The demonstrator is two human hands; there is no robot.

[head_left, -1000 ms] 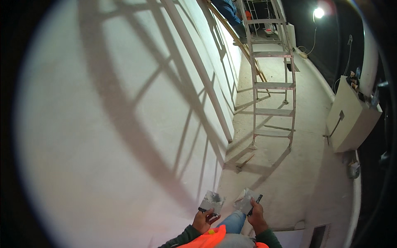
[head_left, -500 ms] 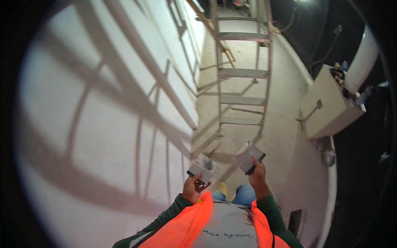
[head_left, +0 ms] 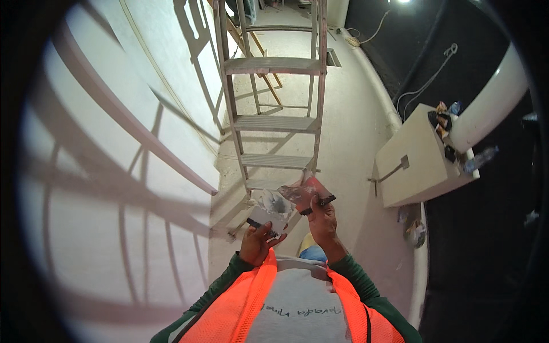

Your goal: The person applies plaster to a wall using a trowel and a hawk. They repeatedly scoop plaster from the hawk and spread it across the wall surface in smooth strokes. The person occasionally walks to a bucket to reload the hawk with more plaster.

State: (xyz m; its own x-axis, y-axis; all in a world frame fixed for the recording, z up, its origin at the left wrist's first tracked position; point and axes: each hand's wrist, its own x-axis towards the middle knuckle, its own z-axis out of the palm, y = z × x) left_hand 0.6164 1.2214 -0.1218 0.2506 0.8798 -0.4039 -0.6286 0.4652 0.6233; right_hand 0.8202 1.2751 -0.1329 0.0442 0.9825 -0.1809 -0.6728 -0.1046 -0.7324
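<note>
My left hand (head_left: 255, 246) is closed around the black-edged grip of a broad, pale plaster spatula (head_left: 264, 216). A smear of whitish-grey plaster covers its blade. In my right hand (head_left: 325, 227) is a second broad spatula (head_left: 318, 187), which looks reddish and has a black edge along its near side. My thumb presses on its face. The blades meet or overlap in front of my chest, near the plaster; whether they touch I cannot tell.
A metal stepladder (head_left: 278, 123) stands straight ahead, close beyond my hands. Along the left runs a white wall (head_left: 108, 223) with long shadows. To the right, a pale box-like block (head_left: 417, 163) holds bottles and litter beside a thick white pipe (head_left: 494, 108).
My hands have come together, the right one moving left until its spatula reaches the plastered blade. The right spatula's face has turned and now looks reddish. The view has shifted, with the ladder nearer.
</note>
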